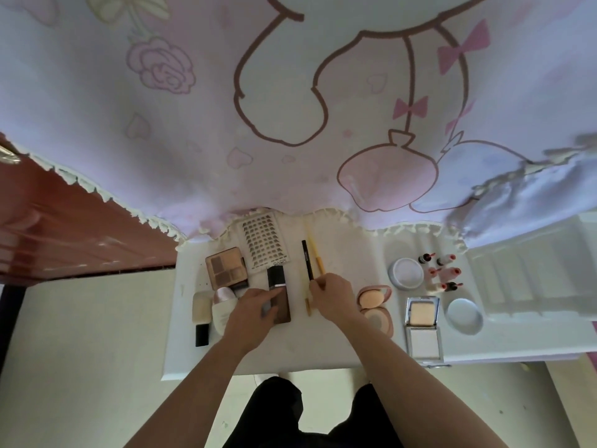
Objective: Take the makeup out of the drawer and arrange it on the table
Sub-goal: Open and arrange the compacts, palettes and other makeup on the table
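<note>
I'm judging this barely begun: all the makeup is lying in the open drawer (pixel 307 350), none on the pink cloth (pixel 193 124) at 12 o'clock. My left hand (pixel 255 307) is gripping a black-capped bottle (pixel 275 278). At its 3 o'clock, my right hand (pixel 332 295) seems to be pinching the black pencil (pixel 306 260).

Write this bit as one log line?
left hand: holds brown black-capped bottle | right hand: at thin black pencil and thin yellow pencil

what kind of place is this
Likely a home dressing corner, perhaps in a bedroom: a white surface laid with makeup, including an eyeshadow palette and an open powder compact, under a fringed cartoon-print cloth.
</note>
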Tool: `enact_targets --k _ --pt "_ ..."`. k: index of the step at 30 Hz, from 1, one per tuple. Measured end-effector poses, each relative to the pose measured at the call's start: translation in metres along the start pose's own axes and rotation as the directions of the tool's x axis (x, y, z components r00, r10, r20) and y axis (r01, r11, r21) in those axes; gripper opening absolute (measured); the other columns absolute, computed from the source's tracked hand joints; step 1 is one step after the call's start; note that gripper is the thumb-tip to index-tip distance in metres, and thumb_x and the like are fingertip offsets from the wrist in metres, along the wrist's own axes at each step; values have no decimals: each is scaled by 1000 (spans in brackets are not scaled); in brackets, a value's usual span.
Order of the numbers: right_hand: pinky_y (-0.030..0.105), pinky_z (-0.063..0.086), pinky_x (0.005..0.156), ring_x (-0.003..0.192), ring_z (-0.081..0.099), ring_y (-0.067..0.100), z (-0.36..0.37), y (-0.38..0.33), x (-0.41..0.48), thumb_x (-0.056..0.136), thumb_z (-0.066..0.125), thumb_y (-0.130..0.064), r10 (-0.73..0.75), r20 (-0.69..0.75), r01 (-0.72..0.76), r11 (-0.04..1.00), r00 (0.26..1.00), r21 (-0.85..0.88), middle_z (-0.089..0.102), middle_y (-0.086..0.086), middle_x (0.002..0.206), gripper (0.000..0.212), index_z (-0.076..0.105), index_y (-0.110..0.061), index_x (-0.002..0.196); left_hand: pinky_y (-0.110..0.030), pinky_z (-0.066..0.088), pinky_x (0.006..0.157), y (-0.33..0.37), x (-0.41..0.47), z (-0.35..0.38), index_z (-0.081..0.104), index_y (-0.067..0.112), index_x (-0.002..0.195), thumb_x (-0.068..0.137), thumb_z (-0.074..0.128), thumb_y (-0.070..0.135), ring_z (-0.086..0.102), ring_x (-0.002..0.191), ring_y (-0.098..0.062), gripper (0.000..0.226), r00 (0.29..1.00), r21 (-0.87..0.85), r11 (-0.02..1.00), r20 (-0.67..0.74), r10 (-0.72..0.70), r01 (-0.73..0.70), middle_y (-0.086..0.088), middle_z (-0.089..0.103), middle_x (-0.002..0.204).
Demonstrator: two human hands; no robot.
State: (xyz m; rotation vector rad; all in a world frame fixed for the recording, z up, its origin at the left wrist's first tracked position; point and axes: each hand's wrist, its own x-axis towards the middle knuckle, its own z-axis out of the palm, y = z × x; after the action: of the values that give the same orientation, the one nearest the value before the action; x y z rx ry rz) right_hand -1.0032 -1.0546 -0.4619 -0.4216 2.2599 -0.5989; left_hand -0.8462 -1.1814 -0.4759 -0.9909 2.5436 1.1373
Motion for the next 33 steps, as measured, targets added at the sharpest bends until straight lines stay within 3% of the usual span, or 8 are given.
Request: enact_targets --k 5,10,13,17,23,26,29,33 --pt "36 59 84 77 71 10 -22 5 -25 98 60 -30 -79 30 66 944 996 323 74 -4 84 10 66 -23 97 -32 50 89 45 8 -28 62 22 125 99 55 28 60 94 -15 27 956 -405 891 -108 -271 207 0 62 115" --pt "27 56 72 72 68 6 -48 0 -56 97 63 -27 -181 22 150 873 983 465 75 0 85 9 70 -21 98 -32 47 78 107 11 -60 69 22 111 103 45 42 61 88 -15 33 943 -833 533 -40 -331 151 6 73 107" --pt "19 52 66 71 65 2 -70 -4 -74 97 65 -28 -220 16 190 875 975 445 74 1 87 13 70 -18 104 -28 44 68 132 8 -69 73 15 105 100 55 31 53 77 -15 25 963 -885 465 -92 -254 38 -5 76 101" --pt "31 53 73 75 61 14 -93 -9 -88 100 57 -30 -240 26 189 824 970 534 71 5 85 19 71 -21 109 -27 45 67 158 1 -75 73 9 105 95 63 20 51 70 -13 19 972 -940 341 -77 -220 2 -11 75 98" --pt "32 37 62 55 43 10 -110 -14 -99 101 46 -53 -200 -16 168 774 980 610 45 -12 55 44 73 -26 79 -20 51 58 179 -11 -79 68 -2 106 92 62 13 52 64 -12 21 991 -987 161 -7 -135 15 -14 72 94" --pt "31 39 64 54 45 6 -112 -20 -107 100 49 -51 -266 -180 316 868 947 383 50 -12 55 39 74 -28 80 -18 50 52 184 -13 -82 67 1 97 92 63 11 52 58 -10 12 983 -991 137 -20 -185 5 -12 70 85" --pt "23 45 69 68 55 12 -116 -13 -114 100 58 -37 -433 -347 502 854 832 138 54 -6 78 27 75 -18 94 -15 47 45 176 -11 -91 65 4 94 80 72 19 53 50 -6 21 963 -1000 18 -11 -268 -7 -9 69 79" --pt "9 40 71 78 58 7 -128 3 -126 97 63 -34 -420 -436 543 814 796 205 56 -12 75 18 77 -23 95 -13 45 44 162 -12 -109 63 5 92 76 74 25 51 46 -4 27 953 -999 -39 -23 -302 -36 -5 66 76"
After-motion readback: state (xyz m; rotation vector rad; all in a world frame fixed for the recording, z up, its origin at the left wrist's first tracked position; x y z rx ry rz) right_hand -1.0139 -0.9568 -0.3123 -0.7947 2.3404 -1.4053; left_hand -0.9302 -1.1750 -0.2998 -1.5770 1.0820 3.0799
